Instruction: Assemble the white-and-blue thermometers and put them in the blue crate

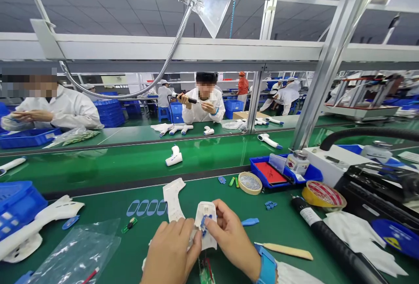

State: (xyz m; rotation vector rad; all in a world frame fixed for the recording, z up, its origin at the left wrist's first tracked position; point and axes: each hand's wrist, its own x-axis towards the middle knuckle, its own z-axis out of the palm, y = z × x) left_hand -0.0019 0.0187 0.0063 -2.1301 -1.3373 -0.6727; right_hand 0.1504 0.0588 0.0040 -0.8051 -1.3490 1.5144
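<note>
Both of my hands are at a white plastic housing half (pixel 207 209) of a gun-shaped thermometer, above the green bench. My right hand (pixel 234 238) grips its right side, the thumb pressing on a small blue button piece (pixel 204 227) set in it. Closed around the lower left side of the housing is my left hand (pixel 173 251), and some white plastic shows beneath it. A green circuit board (pixel 206 271) with a red wire hangs just below the housing. Behind my left hand lies another white housing half (pixel 174 199).
Blue-edged clear ovals (pixel 147 207), a small green board (pixel 129 225) and a plastic bag (pixel 78 249) lie left. Right are a tape ring of small parts (pixel 250 183), a wooden-handled tool (pixel 288 250) and a black electric screwdriver (pixel 327 236). A green conveyor (pixel 212 153) runs behind; co-workers sit beyond.
</note>
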